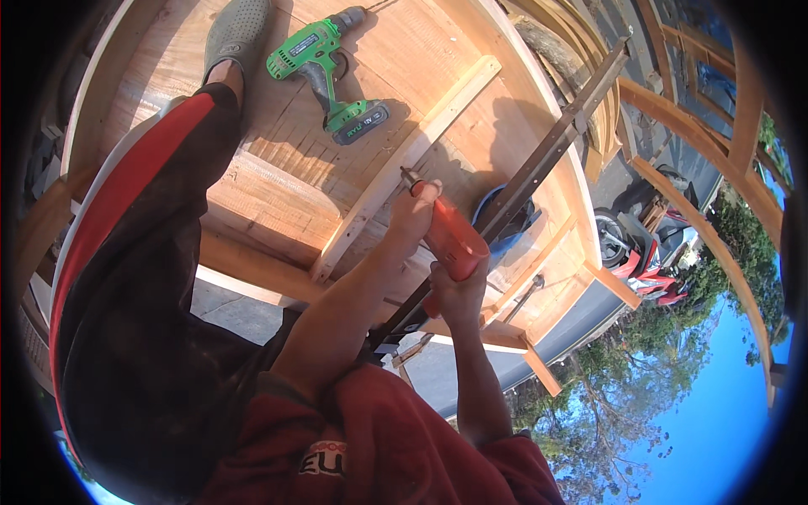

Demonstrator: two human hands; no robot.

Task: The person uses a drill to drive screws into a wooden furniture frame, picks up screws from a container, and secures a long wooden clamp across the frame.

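An orange-red power drill (456, 237) is held between both of my hands, its metal chuck pointing away and a little left. My left hand (412, 212) is closed round its front end, just behind the chuck. My right hand (460, 290) grips it at the rear, where the handle is mostly hidden. A long dark bar with holes (539, 167) slants past the drill's right side and passes behind my right hand. Beyond my left hand, a green cordless drill (313, 63) lies on the wooden boards (278, 189).
A pale wooden batten (404, 164) crosses the boards, and a curved wooden side (555, 93) borders them. Partly behind the bar sits a blue round container (503, 244). My clog-shod foot (236, 38) rests at far left. Curved timbers (699, 126) and a red motorcycle (652, 261) are at right.
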